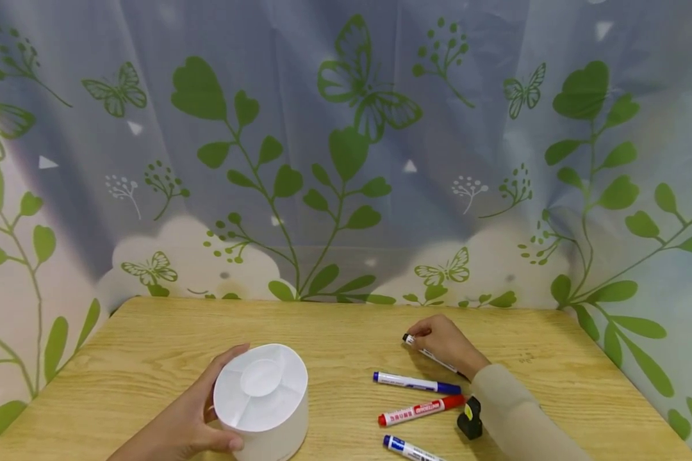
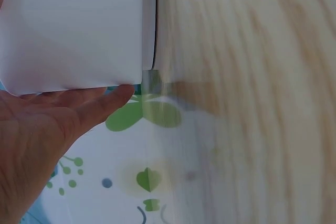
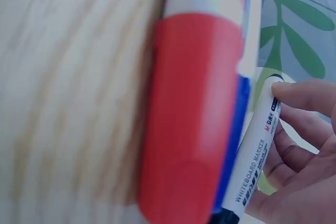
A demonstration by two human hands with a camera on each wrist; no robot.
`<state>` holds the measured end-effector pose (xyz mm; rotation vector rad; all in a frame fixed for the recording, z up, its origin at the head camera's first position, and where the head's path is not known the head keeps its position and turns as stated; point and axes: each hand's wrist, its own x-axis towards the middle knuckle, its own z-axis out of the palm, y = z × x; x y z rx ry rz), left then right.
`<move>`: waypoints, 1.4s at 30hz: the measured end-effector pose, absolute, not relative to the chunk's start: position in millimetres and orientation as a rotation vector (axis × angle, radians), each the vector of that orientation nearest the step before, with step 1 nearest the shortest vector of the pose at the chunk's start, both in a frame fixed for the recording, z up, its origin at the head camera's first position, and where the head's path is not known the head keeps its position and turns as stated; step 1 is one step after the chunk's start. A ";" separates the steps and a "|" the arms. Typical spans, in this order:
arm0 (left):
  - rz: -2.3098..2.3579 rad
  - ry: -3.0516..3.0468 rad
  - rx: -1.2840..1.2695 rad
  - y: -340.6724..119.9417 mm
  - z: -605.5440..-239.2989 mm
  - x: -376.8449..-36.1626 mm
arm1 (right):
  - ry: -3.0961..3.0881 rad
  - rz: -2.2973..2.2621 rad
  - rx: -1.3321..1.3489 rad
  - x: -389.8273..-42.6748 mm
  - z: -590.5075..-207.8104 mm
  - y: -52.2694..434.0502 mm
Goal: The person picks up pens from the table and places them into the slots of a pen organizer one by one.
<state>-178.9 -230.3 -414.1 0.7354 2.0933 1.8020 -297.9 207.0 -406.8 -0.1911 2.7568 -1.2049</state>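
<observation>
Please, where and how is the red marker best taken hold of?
Pinch the red marker at mid-barrel, probably best from above, closing across its width: it lies flat, long and slender, and the far blue marker and near blue marker flank its long sides.

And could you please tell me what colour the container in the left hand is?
The container is white inside and out, best seen in the head view.
</observation>
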 end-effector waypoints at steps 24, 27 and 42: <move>1.797 2.134 0.776 -228.8 -414.4 -178.2 | 2.795 -1.303 -0.308 -283.3 -376.4 199.9; 1.798 2.132 0.794 -228.6 -414.2 -177.9 | 2.793 -1.325 -0.317 -282.7 -372.5 199.6; 1.784 2.153 0.819 -228.2 -414.3 -178.0 | 2.772 -1.502 -0.346 -278.8 -350.5 193.7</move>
